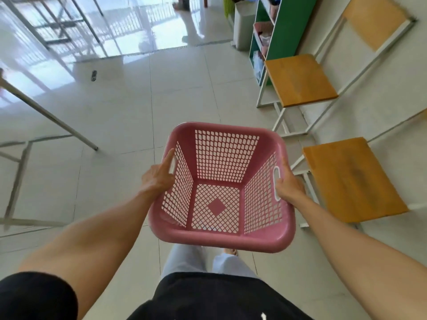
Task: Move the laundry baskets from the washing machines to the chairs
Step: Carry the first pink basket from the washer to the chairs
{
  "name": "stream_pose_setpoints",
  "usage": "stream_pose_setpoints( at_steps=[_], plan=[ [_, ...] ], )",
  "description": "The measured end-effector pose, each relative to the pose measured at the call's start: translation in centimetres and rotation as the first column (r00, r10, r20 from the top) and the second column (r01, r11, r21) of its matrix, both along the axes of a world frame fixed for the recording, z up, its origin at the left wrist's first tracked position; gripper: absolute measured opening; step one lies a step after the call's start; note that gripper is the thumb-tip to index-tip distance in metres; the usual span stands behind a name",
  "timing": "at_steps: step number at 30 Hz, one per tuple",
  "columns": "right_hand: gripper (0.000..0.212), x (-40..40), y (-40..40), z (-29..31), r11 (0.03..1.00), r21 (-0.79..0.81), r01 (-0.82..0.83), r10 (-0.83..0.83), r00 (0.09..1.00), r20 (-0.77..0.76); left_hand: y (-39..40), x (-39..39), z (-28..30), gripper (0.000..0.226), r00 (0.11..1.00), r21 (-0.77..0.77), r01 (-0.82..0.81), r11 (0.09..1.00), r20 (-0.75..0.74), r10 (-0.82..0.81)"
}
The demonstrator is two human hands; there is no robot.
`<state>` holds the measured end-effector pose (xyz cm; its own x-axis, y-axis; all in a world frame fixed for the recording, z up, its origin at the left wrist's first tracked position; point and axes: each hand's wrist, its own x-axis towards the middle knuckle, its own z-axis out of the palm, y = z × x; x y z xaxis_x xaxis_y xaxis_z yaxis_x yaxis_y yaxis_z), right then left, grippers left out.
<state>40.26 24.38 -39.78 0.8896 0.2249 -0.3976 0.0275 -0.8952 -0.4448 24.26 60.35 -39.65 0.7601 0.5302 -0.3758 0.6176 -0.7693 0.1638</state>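
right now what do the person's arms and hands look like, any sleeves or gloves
Both arms are bare from the upper arm down. A short black sleeve covers the left upper arm; no sleeve shows on the right arm. The left hand and right hand wear no gloves, and no rings, watch or bands are visible on the wrists.

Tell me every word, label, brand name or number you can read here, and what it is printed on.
None can be read.
The pink basket, held by the left hand and right hand, shows no lettering.
The two wooden chairs are plain.
The small white mark on the black shirt is too cropped to read.
Items on the green shelf are too blurred.
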Motion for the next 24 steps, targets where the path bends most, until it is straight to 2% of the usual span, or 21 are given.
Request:
stream_pose_setpoints(
  at_steps=[7,10,18,24],
  plan=[
    [0.08,7.5,6.1,0.6,1.0,-0.019,0.005,-0.006,1.0,-0.015,6.5,7.9,-1.6,0.093,1.0,-0.041,0.018,0.999,0.014,-0.018],
    [0.073,10.4,8.4,0.7,0.999,-0.013,0.05,-0.05,0.999,-0.021,9.1,12.3,-2.7,0.095,0.999,-0.087,0.042,0.995,0.025,-0.04],
    [0.087,17.9,14.5,1.8,0.978,-0.034,0.207,-0.208,0.977,-0.055,16.3,25.4,-1.7,0.095,0.98,-0.207,0.195,0.959,0.01,-0.197],
    [0.079,23.1,17.7,3.2,0.918,0.019,0.395,-0.394,0.918,-0.033,20.8,37.3,-1.3,0.094,0.939,-0.226,0.344,0.911,0.068,-0.338]
  ],
)
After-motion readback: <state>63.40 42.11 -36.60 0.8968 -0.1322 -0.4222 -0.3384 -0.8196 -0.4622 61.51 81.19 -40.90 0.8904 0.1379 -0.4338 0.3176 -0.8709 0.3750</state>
